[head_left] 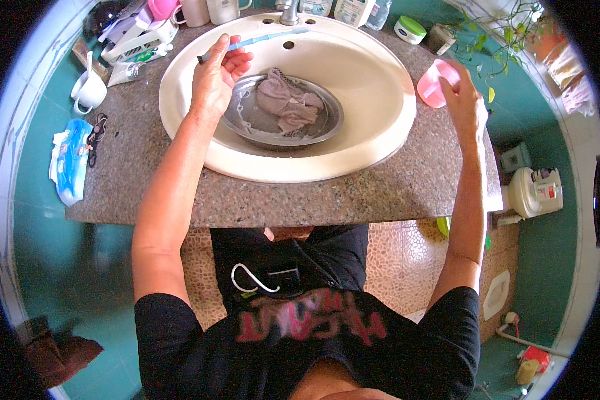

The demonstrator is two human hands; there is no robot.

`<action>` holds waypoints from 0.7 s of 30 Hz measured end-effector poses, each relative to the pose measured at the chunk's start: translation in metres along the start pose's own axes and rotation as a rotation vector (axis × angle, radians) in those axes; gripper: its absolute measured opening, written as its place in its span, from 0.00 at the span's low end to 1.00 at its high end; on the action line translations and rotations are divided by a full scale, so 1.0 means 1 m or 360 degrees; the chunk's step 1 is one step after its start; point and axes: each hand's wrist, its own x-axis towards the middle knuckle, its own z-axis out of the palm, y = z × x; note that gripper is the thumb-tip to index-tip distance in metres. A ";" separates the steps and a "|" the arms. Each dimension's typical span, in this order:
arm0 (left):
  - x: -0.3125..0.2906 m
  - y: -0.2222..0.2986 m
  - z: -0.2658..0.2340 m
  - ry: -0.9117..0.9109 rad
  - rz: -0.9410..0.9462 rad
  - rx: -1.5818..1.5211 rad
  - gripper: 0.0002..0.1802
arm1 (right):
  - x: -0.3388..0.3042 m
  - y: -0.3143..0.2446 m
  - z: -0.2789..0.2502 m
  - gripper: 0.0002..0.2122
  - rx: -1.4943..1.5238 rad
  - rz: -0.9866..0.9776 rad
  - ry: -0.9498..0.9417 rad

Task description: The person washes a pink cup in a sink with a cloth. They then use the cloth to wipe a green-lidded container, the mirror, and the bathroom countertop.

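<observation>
My left hand (219, 77) is raised over the left side of the cream sink (373, 127), its thumb and fingers closed on a slim blue toothbrush (263, 39) that points toward the tap. At the right of the sink, my right hand (465, 103) grips the rim of a pink plastic cup (431, 88), which is on or just above the counter. Inside the sink sits a round metal basin (337, 117) with some water and suds. A wet, crumpled greyish-pink cloth (290, 101) lies in it.
The tap (288, 12) stands behind the sink, with bottles and a green-lidded jar (410, 30) alongside. A white mug (89, 90), a tube (123, 73) and a blue packet (72, 160) lie at the left. A trailing plant (507, 40) hangs at the back right above the speckled counter (313, 203).
</observation>
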 end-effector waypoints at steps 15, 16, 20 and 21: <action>-0.017 0.020 0.012 -0.0641 -0.0077 0.0582 0.24 | 0.018 -0.180 0.118 0.10 0.2619 0.0551 -0.1093; -0.016 0.021 0.009 -0.0707 -0.0114 0.0625 0.25 | 0.024 -0.180 0.126 0.10 0.2644 0.0612 -0.1111; -0.012 0.017 0.007 -0.0832 -0.0417 0.0405 0.26 | 0.031 -0.187 0.140 0.09 0.2404 0.0318 -0.1064; -0.012 0.013 0.005 -0.0816 -0.0421 0.0404 0.26 | 0.032 -0.194 0.139 0.08 0.2225 0.0156 -0.1043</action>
